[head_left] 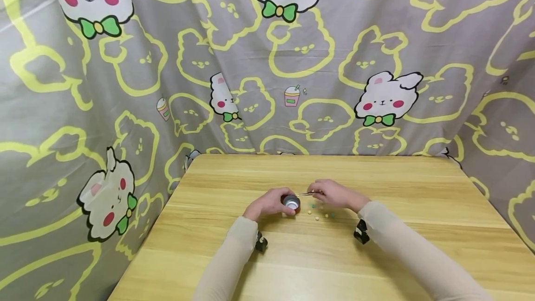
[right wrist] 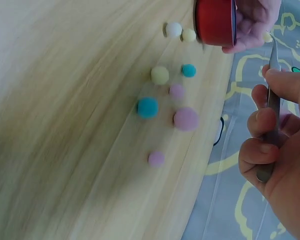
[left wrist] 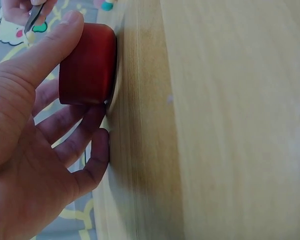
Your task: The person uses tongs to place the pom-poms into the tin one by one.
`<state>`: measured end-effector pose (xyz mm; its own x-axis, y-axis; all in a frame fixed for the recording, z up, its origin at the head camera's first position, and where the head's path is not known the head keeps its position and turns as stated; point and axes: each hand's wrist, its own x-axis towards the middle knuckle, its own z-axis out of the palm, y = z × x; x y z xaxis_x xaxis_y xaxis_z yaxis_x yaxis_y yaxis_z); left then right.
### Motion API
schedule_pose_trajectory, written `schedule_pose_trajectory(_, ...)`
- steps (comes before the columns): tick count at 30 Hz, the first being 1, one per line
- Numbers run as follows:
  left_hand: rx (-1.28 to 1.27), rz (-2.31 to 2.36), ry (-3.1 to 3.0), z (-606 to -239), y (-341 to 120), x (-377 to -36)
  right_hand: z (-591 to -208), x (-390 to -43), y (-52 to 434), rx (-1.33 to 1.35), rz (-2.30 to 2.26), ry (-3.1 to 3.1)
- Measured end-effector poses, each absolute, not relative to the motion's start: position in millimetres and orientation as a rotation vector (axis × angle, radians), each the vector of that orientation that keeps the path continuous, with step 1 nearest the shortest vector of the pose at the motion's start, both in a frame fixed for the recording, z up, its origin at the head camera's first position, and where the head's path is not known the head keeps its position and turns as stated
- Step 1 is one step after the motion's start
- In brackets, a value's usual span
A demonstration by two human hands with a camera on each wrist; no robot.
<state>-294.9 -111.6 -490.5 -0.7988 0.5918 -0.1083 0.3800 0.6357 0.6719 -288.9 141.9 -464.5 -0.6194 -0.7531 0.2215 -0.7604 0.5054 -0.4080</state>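
Note:
A small round red tin (left wrist: 89,65) with a silvery inside (head_left: 291,205) stands on the wooden table, its mouth facing up. My left hand (head_left: 273,202) holds it, thumb on one side and fingers curled round the other. In my right hand (head_left: 334,194) are metal tweezers (right wrist: 273,110), gripped between thumb and fingers. A pale yellow ball (right wrist: 268,37) is at the tweezers' tips, close by the tin's rim in the head view. Several small balls lie beside the tin, among them a blue one (right wrist: 148,107), a pink one (right wrist: 185,119) and a white one (right wrist: 173,29).
The light wooden table (head_left: 334,264) ends at a back edge against a grey patterned curtain (head_left: 251,59), which also hangs along the left and right sides. Dark wrist cameras (head_left: 362,232) sit under both sleeves.

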Motion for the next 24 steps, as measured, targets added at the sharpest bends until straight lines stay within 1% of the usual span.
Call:
schedule_pose_trajectory(18,0.777,0.941,2.524,-488,-112,-295,-471,-291,122,1.417,0.673,-2.737)
schedule_pose_trajectory(24,0.772,0.959,2.517,-490,-112,-294,-472,-289,119,1.342,0.674,-2.838)
